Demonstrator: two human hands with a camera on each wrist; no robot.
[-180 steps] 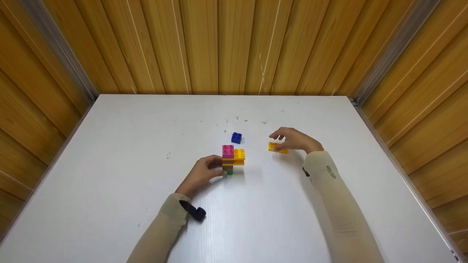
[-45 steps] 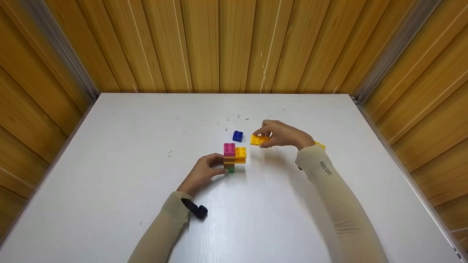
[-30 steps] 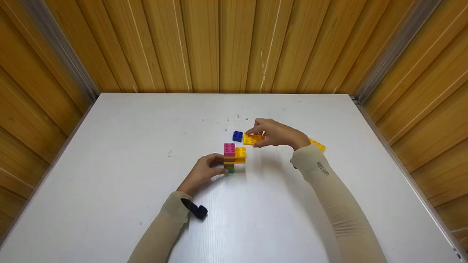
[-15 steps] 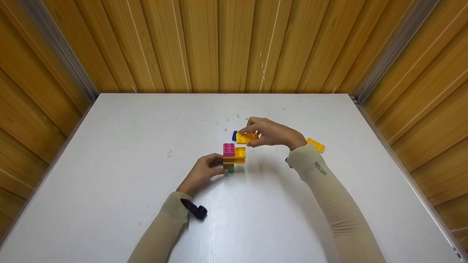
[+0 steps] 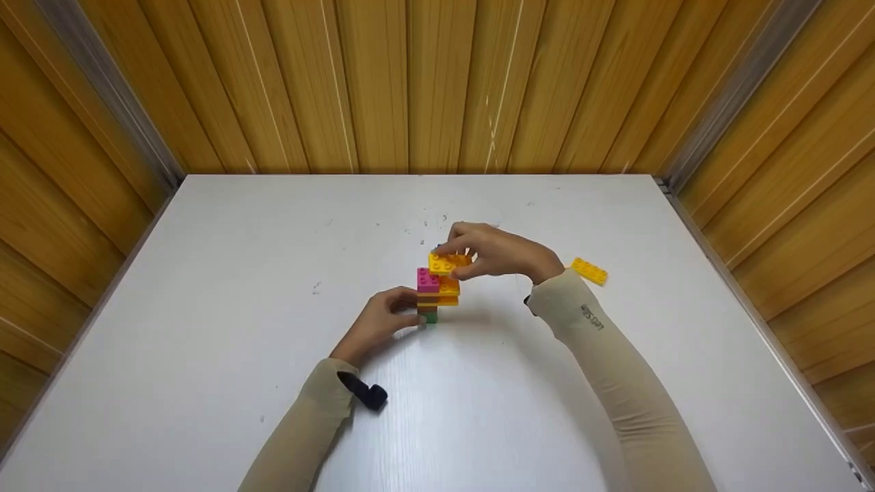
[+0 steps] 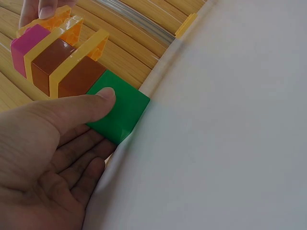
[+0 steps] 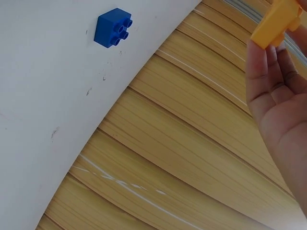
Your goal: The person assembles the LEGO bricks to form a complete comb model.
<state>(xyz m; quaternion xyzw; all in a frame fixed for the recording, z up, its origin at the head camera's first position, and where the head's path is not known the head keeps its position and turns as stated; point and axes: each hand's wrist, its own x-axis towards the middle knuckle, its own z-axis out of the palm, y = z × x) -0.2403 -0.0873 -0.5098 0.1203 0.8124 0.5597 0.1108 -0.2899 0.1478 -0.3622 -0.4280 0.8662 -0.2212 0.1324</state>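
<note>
Most of the build looks done: upright near the middle of the worktop (image 5: 225, 307), the stack (image 5: 428, 299) has its layers joined, green brick (image 6: 127, 108) at the foot, brown bricks (image 6: 82, 79) alternating with jutting plates (image 6: 67, 68), pink brick (image 5: 423, 282) topmost. Just beyond, toward the far edge, a blue brick (image 7: 112, 28) sits loose, mostly hidden in head view. The held plate (image 5: 444, 265), yellow, overlaps the pink brick from above; judged not yet seated, contact cannot be told. Well off toward the right edge, the spare plate (image 5: 589, 271), also yellow, lies flat and unjoined. By hands: the left hand (image 5: 383, 321) partly closed, thumb on the green brick's face, fingers behind, gripping the stack low, seemingly to steady it. The right hand (image 5: 504, 250) pinches the held plate between thumb and fingers, opened only to its width.
</note>
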